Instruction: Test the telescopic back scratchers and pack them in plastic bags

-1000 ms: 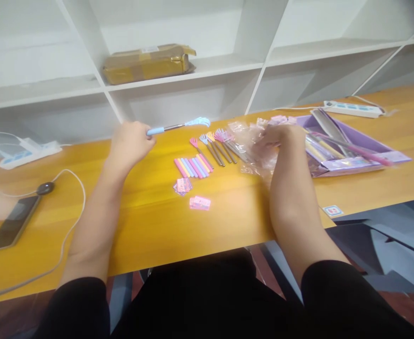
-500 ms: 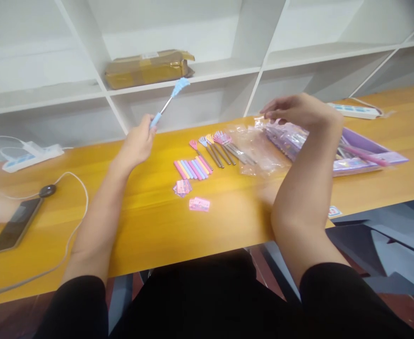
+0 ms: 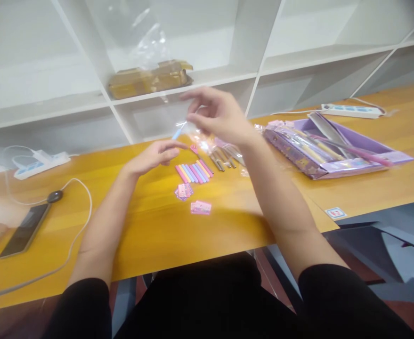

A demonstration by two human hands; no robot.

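My left hand is low over the table with its fingers stretched out and nothing visible in it. A blue-handled stick slants just above its fingertips, its upper end at the pinched fingers of my right hand. Blurred clear plastic shows below my right hand. Beneath the hands, a row of coloured tubes lies beside metal rods and a pink claw-shaped head. Two small groups of pink cards lie nearer the front edge.
An open purple box with packaged items is at the right. Behind the table stands a white shelf with a brown taped parcel. At the left are a power strip, a cable and a phone. Another clear plastic sheet appears in the air.
My right hand has moved left from the purple box to the blue-handled stick. My left hand has lowered and opened off the stick. Clear plastic now shows around the hands and before the shelf.
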